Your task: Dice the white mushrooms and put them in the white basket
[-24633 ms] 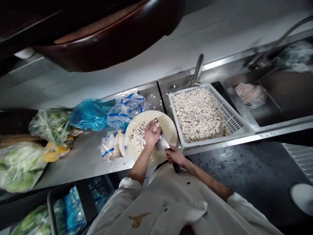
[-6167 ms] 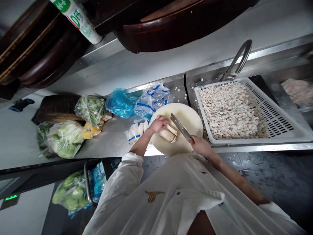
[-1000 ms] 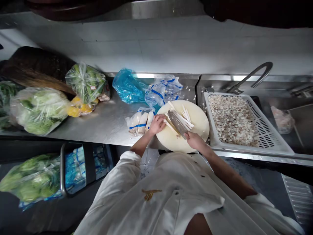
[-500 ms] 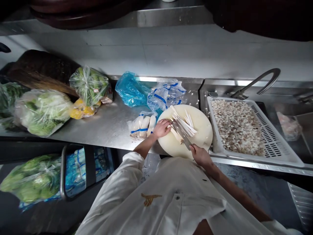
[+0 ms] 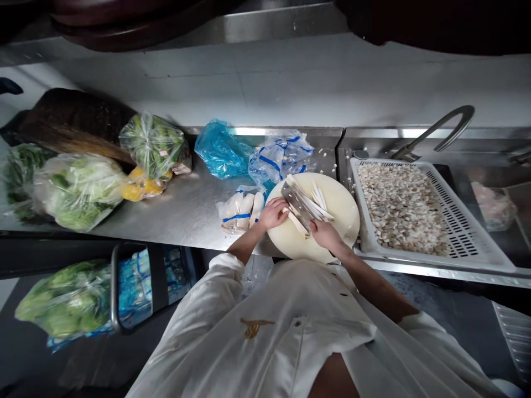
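A round, pale cutting board (image 5: 344, 221) lies on the steel counter. My right hand (image 5: 327, 236) is closed round the handle of a cleaver (image 5: 297, 203), whose broad blade slants up and left over the board. At the board's left edge my left hand (image 5: 274, 213) rests with bent fingers on a pale mushroom piece (image 5: 297, 224), beside the blade. Long white strips (image 5: 319, 200) lie on the board just right of the cleaver. Thick white mushrooms in a clear bag (image 5: 238, 211) sit left of my left hand.
A white perforated tray (image 5: 477, 251) of chopped pieces stands on the right under a tap (image 5: 454, 124). Blue (image 5: 222, 149) and clear bags (image 5: 284, 155) lie behind the board. Bagged greens (image 5: 83, 190) are at left, above a lower cart (image 5: 116, 287).
My right hand and the cleaver have moved up and left across the board, with the blade closer to my left hand. The view has shifted slightly.
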`<state>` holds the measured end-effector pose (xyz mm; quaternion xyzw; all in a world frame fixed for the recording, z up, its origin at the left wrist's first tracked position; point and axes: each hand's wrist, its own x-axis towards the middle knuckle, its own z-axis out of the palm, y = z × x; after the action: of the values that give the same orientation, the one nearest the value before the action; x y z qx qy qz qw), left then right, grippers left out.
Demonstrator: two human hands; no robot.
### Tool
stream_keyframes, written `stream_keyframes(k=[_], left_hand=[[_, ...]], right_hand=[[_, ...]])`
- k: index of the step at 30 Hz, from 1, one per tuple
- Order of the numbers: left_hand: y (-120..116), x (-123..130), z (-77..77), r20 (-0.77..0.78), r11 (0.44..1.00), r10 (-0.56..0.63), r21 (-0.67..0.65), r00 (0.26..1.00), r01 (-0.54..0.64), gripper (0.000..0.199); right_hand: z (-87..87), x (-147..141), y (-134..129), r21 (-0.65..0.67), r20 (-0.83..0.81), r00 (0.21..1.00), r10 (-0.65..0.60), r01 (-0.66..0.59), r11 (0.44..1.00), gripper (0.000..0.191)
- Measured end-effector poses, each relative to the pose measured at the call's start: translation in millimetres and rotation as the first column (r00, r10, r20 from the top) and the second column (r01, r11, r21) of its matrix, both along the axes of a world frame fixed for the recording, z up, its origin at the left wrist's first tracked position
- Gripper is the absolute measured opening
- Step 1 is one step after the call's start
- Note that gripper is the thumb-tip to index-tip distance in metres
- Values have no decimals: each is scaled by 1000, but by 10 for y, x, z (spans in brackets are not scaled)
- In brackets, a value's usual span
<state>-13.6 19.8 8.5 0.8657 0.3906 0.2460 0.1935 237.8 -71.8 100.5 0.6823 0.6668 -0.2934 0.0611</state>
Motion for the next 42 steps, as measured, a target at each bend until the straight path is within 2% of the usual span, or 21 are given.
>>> stream_keyframes(k=[4,8,15,19,22,25,30,34,35,37,40,42], left_hand=[[-137,-92,-54,19,996,88,31,996,-89,34],[-203,-123,-117,48,993,119,-5,992,-119,29],[-165,-93,-117,71,990,140,-37,988,-138,33],[-158,-95,-115,77,990,135,-44,988,-132,33],[-160,-98,-119,78,990,136,-40,988,-133,32],[-160,-96,-132,80,991,134,-30,988,-132,30],[-133,-91,-113,70,988,153,-24,986,-152,30],[-141,-35,12,74,995,89,-47,993,-85,29],[-165,10,53,97,994,100,-56,990,-95,29],[-246,160,137,187,974,223,-79,957,-212,29],[-409,518,254,347,874,486,-184,802,-450,37],[-500,777,321,380,814,581,-280,719,-510,53]], right_hand=[[110,109,-209,42,46,998,-31,29,999,46],[206,171,-406,5,21,1000,-12,12,1000,44],[309,80,-260,-57,-31,999,43,-45,997,40],[351,140,-193,-60,-48,997,65,-68,996,40],[302,190,-193,-46,-68,994,88,-91,995,40],[148,98,-156,-47,-66,995,80,-84,995,39],[-108,-190,-8,-71,-136,990,-23,13,997,42],[-144,-84,-16,-10,-246,962,-121,122,992,42],[-139,-29,-50,0,-277,946,-171,178,984,40],[-119,56,-141,-61,-386,870,-306,307,950,39],[-57,69,-287,-317,-595,618,-514,408,856,41],[-4,19,-364,-434,-672,465,-576,383,815,41]])
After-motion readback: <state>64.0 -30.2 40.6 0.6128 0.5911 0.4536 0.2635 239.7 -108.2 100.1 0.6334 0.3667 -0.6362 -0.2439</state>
